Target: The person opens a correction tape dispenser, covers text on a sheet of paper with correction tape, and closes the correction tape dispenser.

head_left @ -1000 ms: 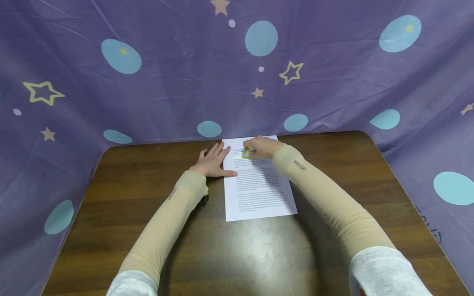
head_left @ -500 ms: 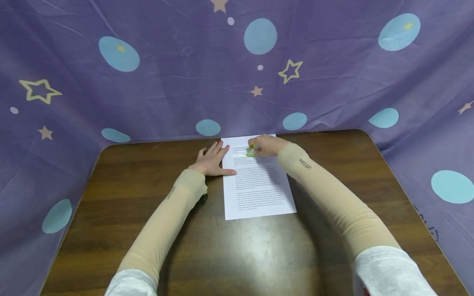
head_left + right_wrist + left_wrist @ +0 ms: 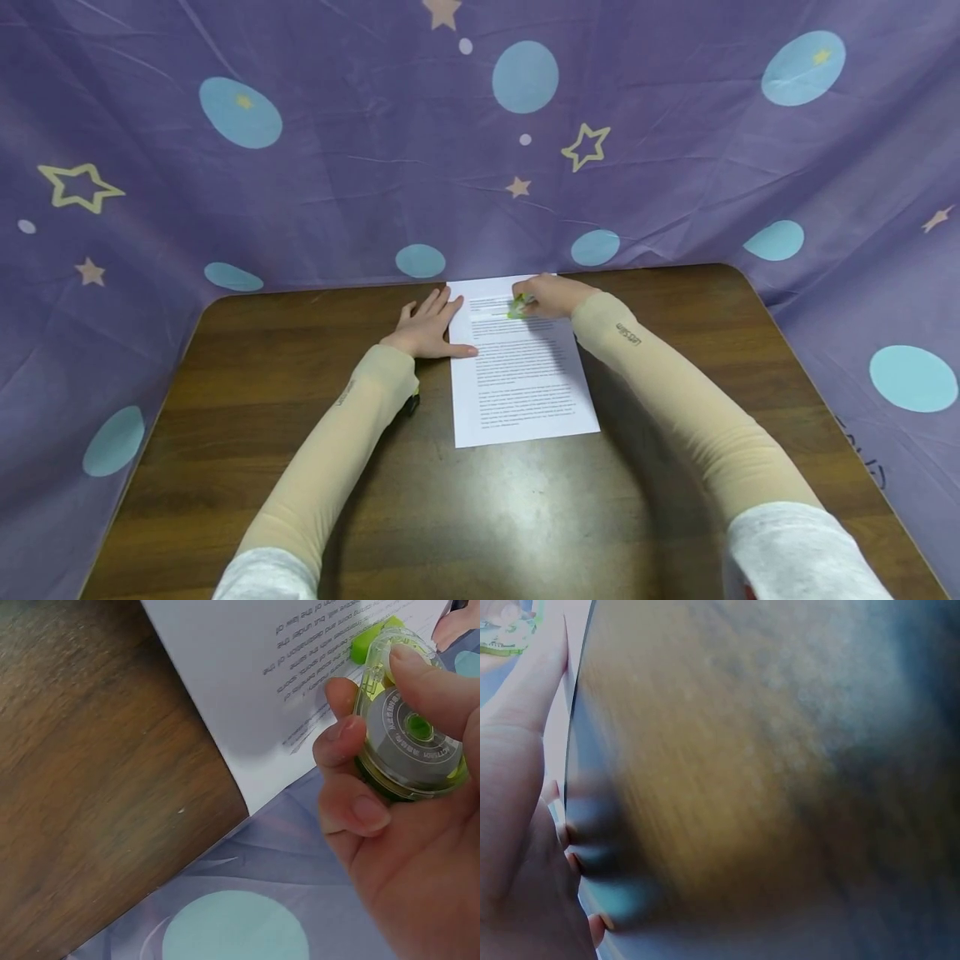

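A printed sheet of paper lies on the table against the back edge. My right hand grips a green, clear-cased correction tape dispenser, thumb on one side and curled fingers on the other. Its tip is at the upper lines of print; whether it touches cannot be seen in the head view. A blank white band runs left from the dispenser across the text. My left hand rests with fingers spread on the sheet's left edge and the table, its thumb reaching onto the paper.
The brown wooden table extends to both sides and in front of the sheet. A purple curtain with stars and blue ovals hangs right behind the table's back edge and along its sides.
My right hand has slid to the right along the upper lines with the correction tape dispenser. The left hand and the paper have stayed in place.
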A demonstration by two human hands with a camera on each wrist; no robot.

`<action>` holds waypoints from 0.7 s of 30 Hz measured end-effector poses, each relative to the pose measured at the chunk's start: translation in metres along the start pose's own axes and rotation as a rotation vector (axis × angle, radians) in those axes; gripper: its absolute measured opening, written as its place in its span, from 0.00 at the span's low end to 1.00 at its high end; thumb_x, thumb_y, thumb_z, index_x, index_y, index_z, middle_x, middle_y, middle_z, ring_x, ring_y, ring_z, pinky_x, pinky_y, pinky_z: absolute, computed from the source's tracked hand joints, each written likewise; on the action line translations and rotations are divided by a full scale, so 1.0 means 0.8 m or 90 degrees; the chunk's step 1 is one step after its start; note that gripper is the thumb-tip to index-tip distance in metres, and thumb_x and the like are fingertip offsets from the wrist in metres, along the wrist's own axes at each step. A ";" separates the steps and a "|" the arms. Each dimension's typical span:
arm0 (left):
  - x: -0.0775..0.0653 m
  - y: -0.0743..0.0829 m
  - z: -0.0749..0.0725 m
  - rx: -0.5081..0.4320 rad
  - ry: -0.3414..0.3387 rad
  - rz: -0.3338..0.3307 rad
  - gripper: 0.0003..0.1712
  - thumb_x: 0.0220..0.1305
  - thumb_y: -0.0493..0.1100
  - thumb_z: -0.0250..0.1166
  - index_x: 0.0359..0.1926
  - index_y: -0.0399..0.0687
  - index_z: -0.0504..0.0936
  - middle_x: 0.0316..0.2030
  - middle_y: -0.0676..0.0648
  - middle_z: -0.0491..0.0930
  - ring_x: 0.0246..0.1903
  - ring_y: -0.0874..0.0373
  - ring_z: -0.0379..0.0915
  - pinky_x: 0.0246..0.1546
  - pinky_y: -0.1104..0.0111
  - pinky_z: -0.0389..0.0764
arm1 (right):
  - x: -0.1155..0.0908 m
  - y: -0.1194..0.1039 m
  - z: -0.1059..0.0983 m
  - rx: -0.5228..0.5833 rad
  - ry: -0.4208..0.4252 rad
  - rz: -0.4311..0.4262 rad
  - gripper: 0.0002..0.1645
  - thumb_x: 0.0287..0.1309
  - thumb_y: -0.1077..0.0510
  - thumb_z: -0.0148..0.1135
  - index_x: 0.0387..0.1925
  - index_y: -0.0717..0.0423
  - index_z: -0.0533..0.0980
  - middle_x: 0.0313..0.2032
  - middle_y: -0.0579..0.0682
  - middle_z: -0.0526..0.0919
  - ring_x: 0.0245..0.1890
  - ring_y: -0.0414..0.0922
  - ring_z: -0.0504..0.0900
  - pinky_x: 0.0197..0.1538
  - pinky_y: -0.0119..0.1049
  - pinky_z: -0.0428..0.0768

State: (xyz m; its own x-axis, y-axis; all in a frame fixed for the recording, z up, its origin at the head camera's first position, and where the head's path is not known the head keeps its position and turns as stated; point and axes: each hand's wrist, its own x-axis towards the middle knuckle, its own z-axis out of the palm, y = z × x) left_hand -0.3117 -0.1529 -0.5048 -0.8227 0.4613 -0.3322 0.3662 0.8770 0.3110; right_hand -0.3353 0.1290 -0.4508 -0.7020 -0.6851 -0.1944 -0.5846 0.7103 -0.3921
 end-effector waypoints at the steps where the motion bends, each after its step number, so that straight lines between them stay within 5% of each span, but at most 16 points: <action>1: 0.000 0.000 0.000 -0.001 0.000 -0.001 0.68 0.60 0.80 0.63 0.85 0.55 0.40 0.84 0.42 0.28 0.82 0.48 0.22 0.76 0.38 0.35 | -0.001 0.001 0.000 0.001 -0.002 0.003 0.04 0.69 0.63 0.67 0.42 0.59 0.79 0.42 0.52 0.87 0.40 0.49 0.81 0.55 0.49 0.78; 21: -0.008 0.006 -0.004 0.001 -0.003 -0.006 0.67 0.61 0.79 0.62 0.85 0.53 0.40 0.84 0.42 0.29 0.82 0.47 0.22 0.76 0.39 0.34 | -0.024 0.027 -0.005 -0.007 0.006 0.013 0.05 0.68 0.65 0.67 0.43 0.58 0.78 0.42 0.54 0.86 0.39 0.51 0.81 0.49 0.48 0.80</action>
State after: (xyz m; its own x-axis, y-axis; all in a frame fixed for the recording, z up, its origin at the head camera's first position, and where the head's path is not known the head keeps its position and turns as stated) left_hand -0.3059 -0.1518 -0.4980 -0.8243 0.4535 -0.3390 0.3588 0.8815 0.3069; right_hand -0.3363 0.1579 -0.4517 -0.7179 -0.6687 -0.1937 -0.5744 0.7261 -0.3779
